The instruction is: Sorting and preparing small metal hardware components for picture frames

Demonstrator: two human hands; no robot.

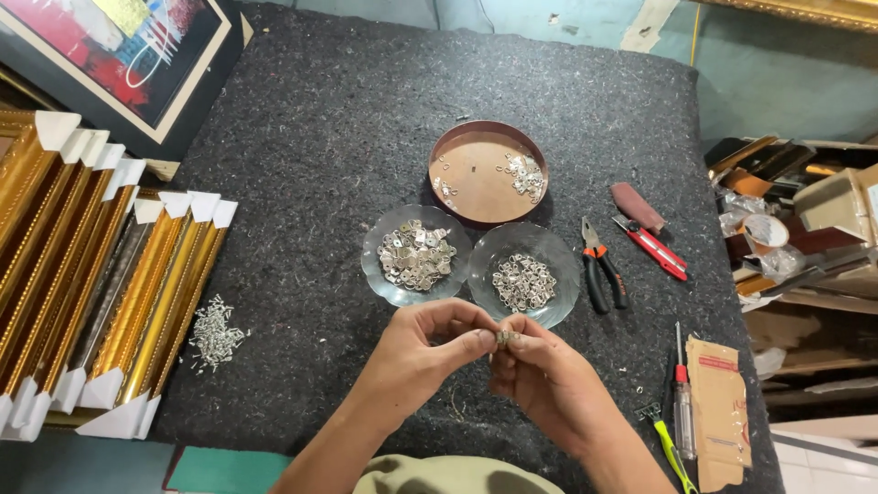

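Note:
My left hand (422,352) and my right hand (541,373) meet over the dark felt table (311,165), near its front edge. Between their fingertips they pinch a small metal hanger piece (505,338). Just beyond the hands stand two glass dishes: the left dish (370,265) holds several flat metal hangers, the right dish (567,261) holds several small metal rings. Behind them sits a round brown tray (476,187) with a few metal bits along its rim.
Gold picture frames (101,274) with white corner guards lie stacked at the left, a pile of screws (216,333) beside them. Pliers (601,271), a red utility knife (651,244), screwdrivers (680,402) and a cardboard piece (721,407) lie right. A framed painting (119,55) leans at the back left.

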